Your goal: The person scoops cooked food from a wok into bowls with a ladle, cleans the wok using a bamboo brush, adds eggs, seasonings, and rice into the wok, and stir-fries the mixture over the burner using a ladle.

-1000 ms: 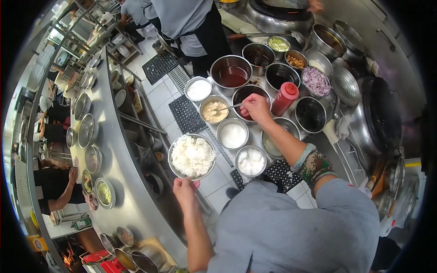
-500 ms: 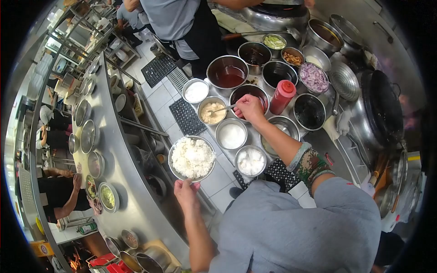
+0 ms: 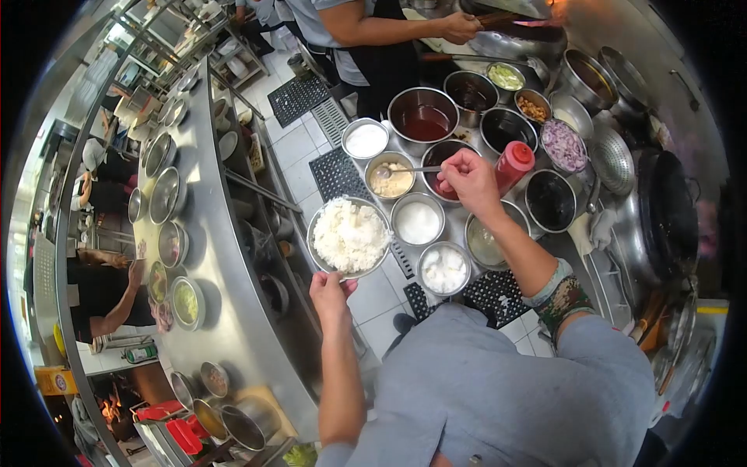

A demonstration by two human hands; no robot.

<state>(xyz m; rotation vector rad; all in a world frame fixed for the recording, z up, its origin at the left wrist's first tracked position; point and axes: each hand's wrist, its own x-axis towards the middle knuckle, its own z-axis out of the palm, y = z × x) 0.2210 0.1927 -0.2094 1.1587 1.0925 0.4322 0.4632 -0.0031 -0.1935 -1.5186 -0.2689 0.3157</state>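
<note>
My left hand [image 3: 332, 297] grips the near rim of a metal bowl [image 3: 316, 259] heaped with white cooked rice [image 3: 350, 233]. In my right hand [image 3: 471, 180] is a metal spoon [image 3: 416, 170], its head over a pot of tan granular seasoning [image 3: 393, 184]. Below the right hand sits a pot of dark red liquid [image 3: 445, 156], partly covered by the hand. A red squeeze bottle [image 3: 513, 163] leans just right of it. Pots of white granules [image 3: 419, 222] and white lumps [image 3: 444, 268] stand between the rice bowl and my right forearm.
A steel counter [image 3: 226, 311] with several bowls runs along the left. Chopped red onion [image 3: 564, 145], a perforated ladle [image 3: 612, 159] and a black wok [image 3: 665, 214] are on the right. At the top, a co-worker's hand [image 3: 461, 28] holds a handle near a flame.
The view has shifted, so the scene sits further right. The spoon's head has moved from the seasoning's near side to its upper left part. Further up, the co-worker's arm has come into view.
</note>
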